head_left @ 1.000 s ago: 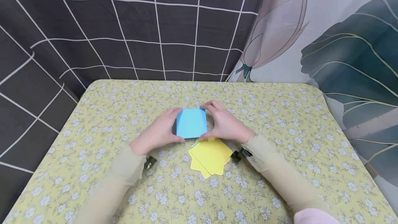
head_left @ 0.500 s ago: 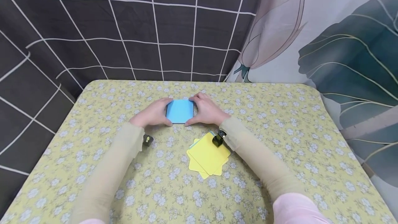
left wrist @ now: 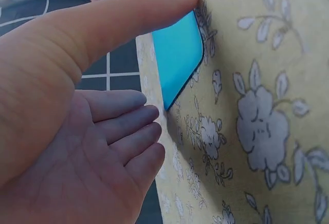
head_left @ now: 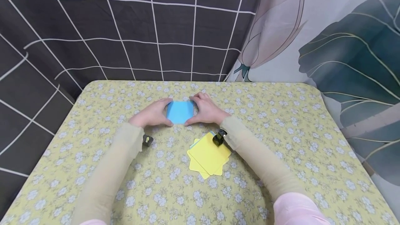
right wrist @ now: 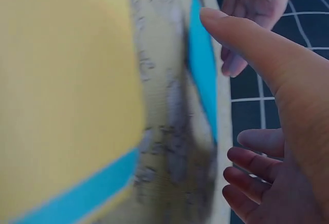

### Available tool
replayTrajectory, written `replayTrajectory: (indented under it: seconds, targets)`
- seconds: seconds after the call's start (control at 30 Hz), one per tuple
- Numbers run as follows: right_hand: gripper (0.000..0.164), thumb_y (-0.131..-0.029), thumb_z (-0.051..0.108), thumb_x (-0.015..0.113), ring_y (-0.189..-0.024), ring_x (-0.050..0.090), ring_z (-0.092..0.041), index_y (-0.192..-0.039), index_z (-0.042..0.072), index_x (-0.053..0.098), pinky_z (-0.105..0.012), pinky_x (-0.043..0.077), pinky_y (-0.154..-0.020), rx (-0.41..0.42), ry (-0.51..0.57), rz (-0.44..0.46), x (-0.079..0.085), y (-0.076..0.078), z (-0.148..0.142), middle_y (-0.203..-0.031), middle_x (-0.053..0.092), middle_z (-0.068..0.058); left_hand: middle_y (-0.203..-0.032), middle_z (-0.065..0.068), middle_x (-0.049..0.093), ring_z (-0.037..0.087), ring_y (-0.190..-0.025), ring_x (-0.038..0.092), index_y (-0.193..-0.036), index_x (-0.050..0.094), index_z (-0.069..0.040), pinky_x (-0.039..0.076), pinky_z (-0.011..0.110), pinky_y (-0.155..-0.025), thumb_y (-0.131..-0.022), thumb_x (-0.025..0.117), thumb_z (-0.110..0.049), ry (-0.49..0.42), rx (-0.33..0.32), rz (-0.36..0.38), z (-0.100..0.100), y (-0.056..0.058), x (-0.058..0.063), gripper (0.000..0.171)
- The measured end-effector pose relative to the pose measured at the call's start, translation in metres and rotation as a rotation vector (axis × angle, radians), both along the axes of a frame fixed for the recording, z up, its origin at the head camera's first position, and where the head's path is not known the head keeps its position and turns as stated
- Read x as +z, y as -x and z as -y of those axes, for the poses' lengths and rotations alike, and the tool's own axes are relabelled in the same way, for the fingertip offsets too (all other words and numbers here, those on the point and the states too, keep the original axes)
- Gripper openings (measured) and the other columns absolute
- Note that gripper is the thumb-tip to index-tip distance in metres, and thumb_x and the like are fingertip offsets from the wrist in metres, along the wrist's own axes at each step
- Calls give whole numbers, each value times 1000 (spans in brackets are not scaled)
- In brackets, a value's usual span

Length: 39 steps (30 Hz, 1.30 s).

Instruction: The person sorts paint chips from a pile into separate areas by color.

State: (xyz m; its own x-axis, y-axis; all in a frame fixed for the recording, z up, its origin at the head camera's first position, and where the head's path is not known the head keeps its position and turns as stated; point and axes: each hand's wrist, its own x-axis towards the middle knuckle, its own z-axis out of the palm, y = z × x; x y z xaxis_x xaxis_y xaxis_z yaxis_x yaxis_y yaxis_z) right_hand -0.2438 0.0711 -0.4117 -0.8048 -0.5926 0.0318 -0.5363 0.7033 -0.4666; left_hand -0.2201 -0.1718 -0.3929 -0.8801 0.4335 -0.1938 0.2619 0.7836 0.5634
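A thin blue square card point(head_left: 180, 112) lies on the flowered tablecloth, between my two hands. My left hand point(head_left: 153, 113) is at its left side, thumb at the near edge. In the left wrist view the thumb point(left wrist: 133, 23) overlaps the card while the loosely straight fingers point(left wrist: 131, 118) stand above its far corner, a gap showing. On the right side my right hand point(head_left: 208, 110) mirrors this, its thumb point(right wrist: 231, 29) beside the card and the relaxed fingers point(right wrist: 252, 167) clear of the corner.
Nearer to me is a fanned pile of yellow square cards point(head_left: 207, 155), with a blue edge showing underneath. The right wrist camera point(head_left: 219, 137) hangs over it. A dark curtain with white lines point(head_left: 125, 20) stands behind the table point(head_left: 281, 141).
Both hands have moved the blue card away from me and slightly left, off from beside the yellow pile. Over the last half second they have hardly moved.
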Motion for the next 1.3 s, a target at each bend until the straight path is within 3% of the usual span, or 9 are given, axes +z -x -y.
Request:
replayTrajectory:
  seconds: [0.2,0.37,0.57,0.73,1.0,1.3]
  targets:
    - [109,-72,55,88,-128,45,-27,-153,0,42,-42,42,-109,21,59,19,12,-8,-10,-143,48,-12,-159,25,33,43,-139,40,-156,29,7,36,56,-113,-73,90,-25,-51,-21,-74,-6,-15,4,108]
    - [104,-76,53,86,-134,44,-27,-154,2,41,-44,41,-111,55,68,30,21,-18,-22,-148,45,-11,-159,23,33,43,-138,42,-157,29,4,39,58,-110,-78,88,-32,-79,-11,-108,-17,-33,11,104]
    - [99,-79,48,85,-140,39,-28,-155,3,40,-48,37,-114,77,98,78,29,-33,-40,-154,40,-11,-160,23,32,41,-143,35,-157,29,5,32,55,-116,-83,85,-38,-100,-2,-125,-35,-61,17,102]
    - [100,-77,47,88,-141,38,-29,-154,2,41,-48,34,-115,87,92,59,29,-45,-55,-155,41,-13,-161,23,29,39,-146,31,-157,28,4,29,54,-117,-83,84,-45,-106,13,-136,-47,-81,13,106]
    - [102,-73,47,91,-144,36,-30,-153,4,44,-50,31,-117,92,69,63,23,-65,-77,-156,43,-12,-159,23,34,37,-145,35,-156,31,5,29,49,-118,-75,85,-59,-53,-8,-190,-68,-109,2,116]
    - [102,-68,45,94,-142,39,-29,-150,4,48,-48,32,-117,158,58,97,18,-88,-88,-154,47,-8,-156,22,37,36,-144,34,-155,31,7,30,47,-118,-76,81,-64,89,-118,-211,-92,-141,-7,117]
